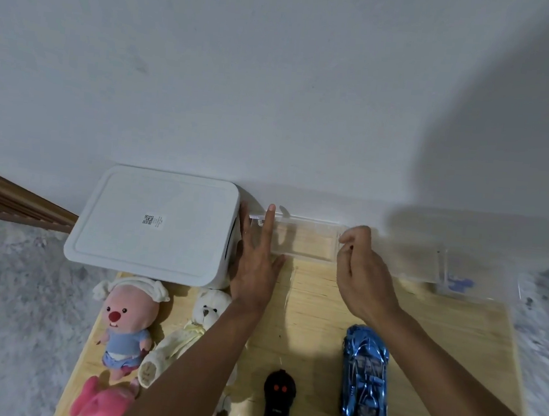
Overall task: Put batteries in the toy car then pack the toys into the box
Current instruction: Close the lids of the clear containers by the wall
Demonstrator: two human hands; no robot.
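Observation:
A shiny blue toy car (365, 381) lies on the wooden board (317, 314) at the front right, with a black remote (277, 404) to its left. The white box (155, 224) stands closed at the back left. A clear plastic case (306, 240) lies against the wall beside the box. My left hand (254, 272) rests flat on the case's left end, fingers straight. My right hand (360, 271) pinches the case's right end with curled fingers. A blurred clear piece (408, 259) extends to the right of that hand. No batteries are in sight.
Three plush toys lie at the front left: a pink-faced one in blue (127, 321), a white bear (204, 314) partly under my left arm, and a pink one (100, 401). A clear pack with blue print (459, 283) sits at the back right. Grey carpet surrounds the board.

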